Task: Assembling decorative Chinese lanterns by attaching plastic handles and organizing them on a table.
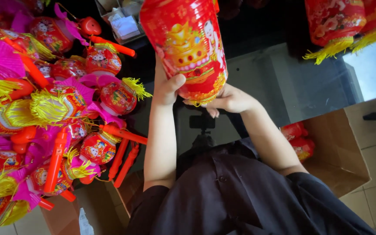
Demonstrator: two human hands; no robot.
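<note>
One big red lantern [187, 48] up at twelve o'clock, printed with gold figures, tilted and lifted over the glass tabletop [292, 87]. Two hands on it: the left hand [167, 87] clamps the lower side at about nine o'clock of the lantern, thumb pressed to the paper; the right hand [229, 99] cups the bottom rim from five o'clock, fingers curled under the gold fringe edge.

Off at nine o'clock, a heap of small lanterns [44, 109] — too tangled for a true count, well over a dozen, red bodies with yellow tassels, pink fans and orange plastic handles [56, 161]. The heap lies just beside the left forearm, not touching the held lantern.

At one to two o'clock, two more red lanterns [349, 21] with yellow fringes, well apart from the hands. At four o'clock, an open cardboard box [340, 152] with two red lanterns [297, 139] showing inside. At eleven o'clock, one small tray of papers [122, 21] behind the lantern, partly hidden by it. A dark shirt [240, 196] fills six o'clock.
</note>
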